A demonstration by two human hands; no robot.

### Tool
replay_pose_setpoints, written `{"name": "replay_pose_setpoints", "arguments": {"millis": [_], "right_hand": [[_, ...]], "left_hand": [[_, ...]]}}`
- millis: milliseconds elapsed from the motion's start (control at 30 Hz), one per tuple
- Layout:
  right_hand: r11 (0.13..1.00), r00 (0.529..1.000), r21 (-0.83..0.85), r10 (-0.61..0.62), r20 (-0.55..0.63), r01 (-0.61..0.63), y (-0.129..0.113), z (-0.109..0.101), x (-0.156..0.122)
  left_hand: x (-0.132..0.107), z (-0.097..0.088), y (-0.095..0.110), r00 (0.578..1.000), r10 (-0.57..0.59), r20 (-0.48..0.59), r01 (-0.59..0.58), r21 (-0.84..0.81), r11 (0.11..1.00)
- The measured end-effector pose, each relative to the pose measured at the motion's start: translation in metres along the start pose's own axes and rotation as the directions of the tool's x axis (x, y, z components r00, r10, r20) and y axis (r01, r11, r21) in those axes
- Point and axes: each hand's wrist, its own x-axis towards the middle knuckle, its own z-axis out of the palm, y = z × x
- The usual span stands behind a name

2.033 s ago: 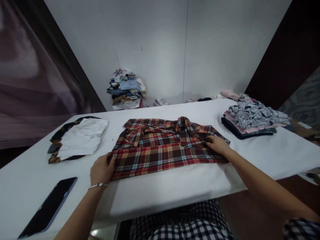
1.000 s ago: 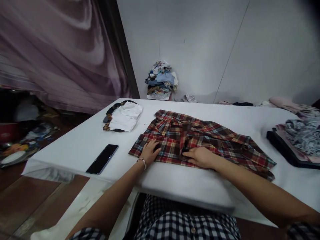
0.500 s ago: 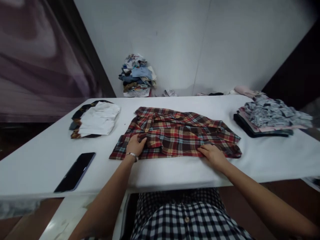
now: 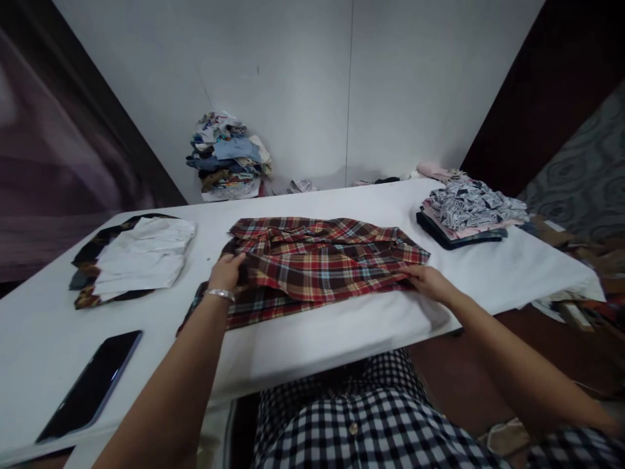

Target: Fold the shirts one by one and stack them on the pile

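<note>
A plaid shirt [image 4: 312, 267] in red, brown, yellow and light blue lies partly folded on the white-covered table [image 4: 303, 352]. My left hand [image 4: 226, 273], with a silver bracelet at its wrist, is closed on the shirt's left part and lifts a layer of cloth slightly. At the shirt's right front edge, my right hand [image 4: 428, 283] pinches the fabric between thumb and fingers. Another layer of the same shirt stays flat beneath the raised one, showing at the front left.
White folded cloth [image 4: 146, 254] lies over darker garments at left. A black phone [image 4: 92, 384] rests near the front left edge. Folded clothes [image 4: 469, 208] are stacked at right. A taller clothes pile [image 4: 229, 156] stands against the back wall.
My left hand has closed on the shirt and raised its layer; my right hand has moved to the shirt's right end and grips there. The whole view has turned to the right.
</note>
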Motion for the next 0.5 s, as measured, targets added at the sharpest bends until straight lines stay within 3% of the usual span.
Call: {"name": "replay_pose_setpoints", "arguments": {"millis": [67, 133, 200, 233, 300, 367, 500], "right_hand": [[0.994, 0.988, -0.053, 0.092, -0.121, -0.099, 0.007, -0.011, 0.017], [0.983, 0.952, -0.088, 0.128, -0.279, -0.158, 0.011, -0.015, 0.032], [0.989, 0.929, -0.079, 0.092, -0.359, -0.128, 0.011, -0.010, 0.043], [0.994, 0.934, -0.068, 0.055, -0.353, -0.085, 0.011, -0.005, 0.045], [0.999, 0.961, -0.043, -0.037, -0.275, 0.026, 0.011, 0.010, 0.044], [0.993, 0.976, -0.028, -0.118, -0.182, 0.115, 0.015, 0.025, 0.038], [0.993, 0.984, -0.063, -0.110, -0.142, 0.102, 0.030, 0.037, 0.025]], "left_hand": [[0.006, -0.009, 0.020, 0.997, 0.011, -0.073, -0.030, -0.271, 0.962], [0.012, -0.018, 0.032, 0.979, 0.073, -0.190, -0.136, -0.342, 0.930], [0.015, -0.027, 0.029, 0.942, 0.151, -0.298, -0.204, -0.154, 0.967], [0.015, -0.030, 0.022, 0.937, 0.180, -0.301, -0.192, -0.012, 0.981], [0.012, -0.035, 0.000, 0.970, 0.162, -0.182, -0.117, 0.238, 0.964], [0.005, -0.036, -0.026, 0.997, 0.065, -0.034, -0.047, 0.383, 0.923], [-0.008, -0.039, -0.057, 0.999, -0.050, -0.004, 0.047, 0.447, 0.893]]}}
